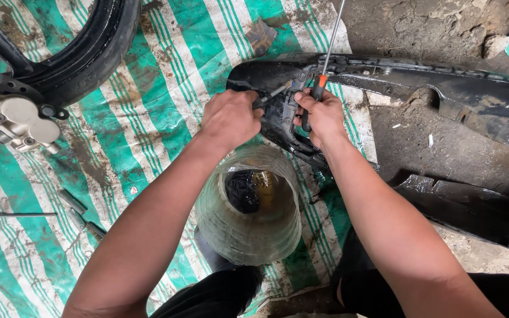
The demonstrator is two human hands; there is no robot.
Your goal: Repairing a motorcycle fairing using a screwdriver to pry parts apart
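A long black plastic panel (443, 94), dirty with mud, lies across the ground at the top right. My left hand (230, 118) is closed on a metal tool (272, 93) at the panel's left end. My right hand (324, 116) grips a screwdriver (319, 88) with a black and orange handle; its thin shaft rises up past the top of the view. Both hands sit close together over the panel's curved end.
A cut clear plastic container (248, 229) with a dark rag and yellowish liquid stands below the hands. A green-and-white striped sheet (148, 118) covers the ground. A tyre (89, 53), brake caliper (13, 121), loose tools (81, 212) and another screwdriver (7, 215) lie left. Second black panel (472, 212) right.
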